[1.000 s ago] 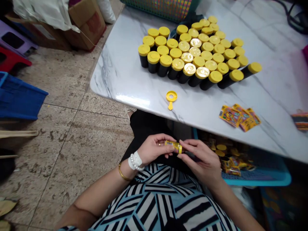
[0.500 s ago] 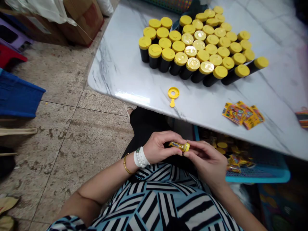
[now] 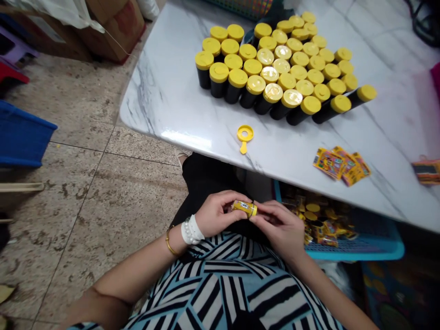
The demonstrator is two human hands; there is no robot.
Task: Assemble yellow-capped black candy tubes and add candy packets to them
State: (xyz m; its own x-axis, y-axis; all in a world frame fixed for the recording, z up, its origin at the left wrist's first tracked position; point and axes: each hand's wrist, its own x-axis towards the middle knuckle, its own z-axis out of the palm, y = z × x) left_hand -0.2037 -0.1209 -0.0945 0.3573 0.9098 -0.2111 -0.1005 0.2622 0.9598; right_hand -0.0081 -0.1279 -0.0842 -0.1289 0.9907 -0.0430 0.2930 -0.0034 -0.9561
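Over my lap, a small yellow tube with a printed wrapper lies sideways between my two hands. My left hand is closed round its left part. The fingertips of my right hand pinch its yellow capped end. On the marble-patterned table stand several black tubes with yellow caps, packed close together. A yellow ring with a tab lies near the table's front edge. Farther right, several printed yellow labels overlap one another.
Below the table edge at the right, a blue basket holds many small yellow wrapped items. Another basket sits at the table's back. A blue bin and cardboard boxes are on the left.
Both hands have shifted slightly left with the small tube. The tube's printed side now shows more. The whole view has moved a little.
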